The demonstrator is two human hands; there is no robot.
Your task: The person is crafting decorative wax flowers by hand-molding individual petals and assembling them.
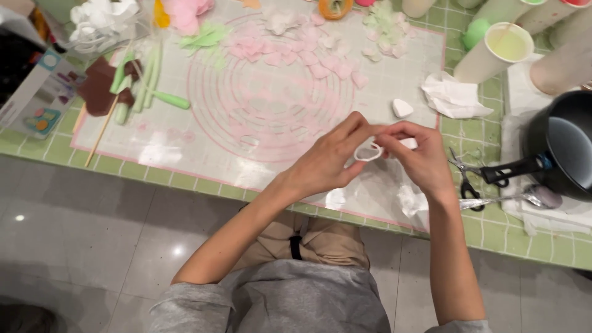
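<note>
My left hand [327,159] and my right hand [422,157] meet above the near edge of a translucent mat with pink rings [203,123]. Between their fingertips they hold a small white ring-shaped cutter [368,152] with thin white paste pinched at it. A white lump of paste [402,108] lies on the mat just beyond my hands. Several pink petal pieces [296,52] are scattered across the mat's far part.
A black pot [570,148] with a long handle sits at the right beside scissors [465,179] and a spoon [530,197]. A crumpled tissue [453,95], paper cups [502,49], green stems [145,86], a wooden stick [102,132] and a box [34,102] ring the green tiled table [493,228].
</note>
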